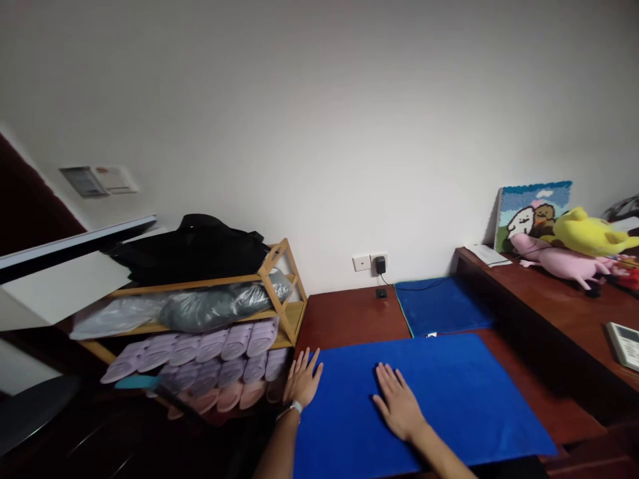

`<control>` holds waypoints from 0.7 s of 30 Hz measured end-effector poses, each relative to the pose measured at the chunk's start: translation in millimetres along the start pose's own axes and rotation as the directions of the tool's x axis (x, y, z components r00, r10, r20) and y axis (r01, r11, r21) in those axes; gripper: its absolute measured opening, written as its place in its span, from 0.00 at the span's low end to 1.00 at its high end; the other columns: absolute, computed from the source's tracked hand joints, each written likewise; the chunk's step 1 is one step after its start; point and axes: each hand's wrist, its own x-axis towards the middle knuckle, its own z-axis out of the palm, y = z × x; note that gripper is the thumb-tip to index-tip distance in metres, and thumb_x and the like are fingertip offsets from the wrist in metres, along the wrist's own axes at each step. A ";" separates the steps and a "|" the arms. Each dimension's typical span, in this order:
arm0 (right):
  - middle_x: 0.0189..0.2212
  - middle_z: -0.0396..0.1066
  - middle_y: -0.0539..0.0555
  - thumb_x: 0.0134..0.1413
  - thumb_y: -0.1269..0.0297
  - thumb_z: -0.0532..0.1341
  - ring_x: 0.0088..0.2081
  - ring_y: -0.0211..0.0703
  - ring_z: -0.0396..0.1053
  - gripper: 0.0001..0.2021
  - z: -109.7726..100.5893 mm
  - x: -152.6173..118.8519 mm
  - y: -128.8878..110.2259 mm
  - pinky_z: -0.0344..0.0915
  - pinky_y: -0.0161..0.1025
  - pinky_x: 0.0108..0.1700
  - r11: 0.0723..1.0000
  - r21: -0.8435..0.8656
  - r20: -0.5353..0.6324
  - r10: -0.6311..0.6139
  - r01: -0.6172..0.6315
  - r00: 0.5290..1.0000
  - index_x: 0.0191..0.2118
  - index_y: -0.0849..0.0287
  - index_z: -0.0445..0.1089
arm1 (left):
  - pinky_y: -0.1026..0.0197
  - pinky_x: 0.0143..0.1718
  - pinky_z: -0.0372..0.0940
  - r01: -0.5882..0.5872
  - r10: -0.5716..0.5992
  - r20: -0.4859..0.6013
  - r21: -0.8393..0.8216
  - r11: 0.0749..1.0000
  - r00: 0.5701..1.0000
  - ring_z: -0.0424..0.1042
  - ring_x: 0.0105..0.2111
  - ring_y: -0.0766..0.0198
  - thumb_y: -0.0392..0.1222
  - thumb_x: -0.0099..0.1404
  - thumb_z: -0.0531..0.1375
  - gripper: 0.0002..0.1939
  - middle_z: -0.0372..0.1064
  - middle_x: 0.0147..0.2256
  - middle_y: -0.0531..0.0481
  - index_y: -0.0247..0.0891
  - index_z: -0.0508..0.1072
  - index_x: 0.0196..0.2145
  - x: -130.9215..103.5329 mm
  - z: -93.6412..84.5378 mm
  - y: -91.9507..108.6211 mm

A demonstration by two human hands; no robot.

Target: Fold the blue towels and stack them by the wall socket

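A bright blue cloth [349, 419] lies spread over a reddish-brown wooden desk [344, 316]. Its surface looks mostly smooth, with slight wrinkles near the right front corner. My left hand [302, 379], with a band on the wrist, rests at the cloth's left edge, fingers stretched forward and slightly apart. On the middle of the cloth my right hand [398, 402] lies palm down, thumb out to the side, holding nothing. Behind, partly under the far edge, is a second, darker blue cloth [444, 306] with a green border and a small white tag.
At left, a wooden rack [284, 293] carries a black bag [194, 253], a plastic-wrapped bundle [219, 307] and several slippers [237, 340]. A raised ledge at right bears plush toys [559, 259], a picture [534, 206] and a calculator [626, 342]. A black plug [380, 265] sits in the wall socket.
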 end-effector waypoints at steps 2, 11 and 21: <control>0.74 0.45 0.52 0.72 0.45 0.44 0.74 0.50 0.46 0.34 6.8 2.0 -15.9 0.47 0.53 0.74 0.999 0.027 0.038 -0.024 0.023 0.999 0.76 0.54 0.44 | 0.45 0.71 0.46 -0.007 0.007 0.011 0.007 1.000 1.000 0.48 0.73 0.53 0.56 0.78 0.44 0.31 0.49 0.74 0.46 0.48 0.55 0.73 -0.5 -1.9 0.0; 0.73 0.51 0.53 0.69 0.42 0.44 0.74 0.53 0.46 0.35 -57.8 -67.1 165.0 0.46 0.59 0.74 0.936 -0.110 -0.002 0.337 -0.335 0.942 0.74 0.52 0.53 | 0.44 0.72 0.46 -0.005 0.005 0.001 0.009 1.000 1.000 0.49 0.73 0.53 0.55 0.77 0.45 0.30 0.50 0.74 0.46 0.48 0.56 0.73 -0.5 -2.6 0.3; 0.68 0.65 0.55 0.65 0.44 0.44 0.69 0.57 0.59 0.33 -122.2 -73.4 325.6 0.59 0.58 0.69 0.890 -0.159 -0.064 0.423 -0.427 0.904 0.65 0.51 0.70 | 0.44 0.71 0.47 -0.001 0.001 -0.007 0.000 1.000 1.000 0.50 0.73 0.53 0.54 0.77 0.45 0.30 0.51 0.73 0.46 0.47 0.57 0.72 -0.3 -3.0 -1.1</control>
